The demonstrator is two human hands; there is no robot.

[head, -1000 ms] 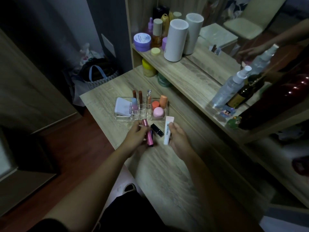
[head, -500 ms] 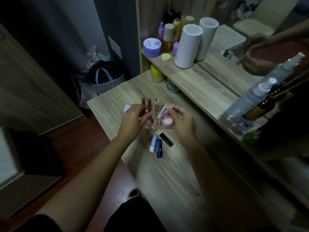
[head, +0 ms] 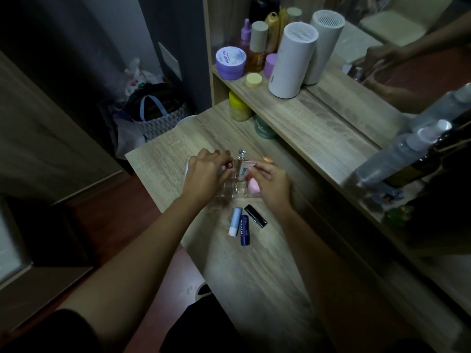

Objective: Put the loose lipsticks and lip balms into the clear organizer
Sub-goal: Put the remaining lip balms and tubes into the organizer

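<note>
The surface (head: pixel 257 263) is a pale wood-grain dressing top in a dim room, running from 6 o'clock up to 12 o'clock, with a raised shelf (head: pixel 313 118) along its 1-to-3 o'clock side and a mirror behind that. At 9 o'clock the floor is dark reddish wood, and a patterned tote bag (head: pixel 155 115) sits on it near 11 o'clock beside a dark wall.

The clear organizer (head: pixel 237 192) stands on the surface near the middle of the view, largely covered by both hands. In its compartments a silver-capped tube (head: pixel 241 159) stands upright toward the back and a round pink pot (head: pixel 253 186) sits at the 3 o'clock end; what else it holds is hidden.

The left hand (head: pixel 204 174) is over the organizer's 9 o'clock half, its grip closed on a lipstick with a red end (head: pixel 229 165). The right hand (head: pixel 270 182) is over the 3 o'clock half, fingers pinched on a white squeeze tube (head: pixel 244 169), tilted with one end down in the organizer; which compartment cannot be told.

Still loose on the surface, just at 6 o'clock of the organizer, lie a light blue lip balm (head: pixel 235 221), a dark blue lip balm (head: pixel 244 230) touching it, and a black lipstick (head: pixel 256 215) just beside them at 3 o'clock.

On the shelf stand a white cylinder (head: pixel 293 59), a purple jar (head: pixel 230 62), a small yellow lid (head: pixel 253 80) and several bottles. Under it sit a yellow-capped jar (head: pixel 238 108) and a green jar (head: pixel 263 128). A blurred spray bottle (head: pixel 397 159) leans in at 3 o'clock.
</note>
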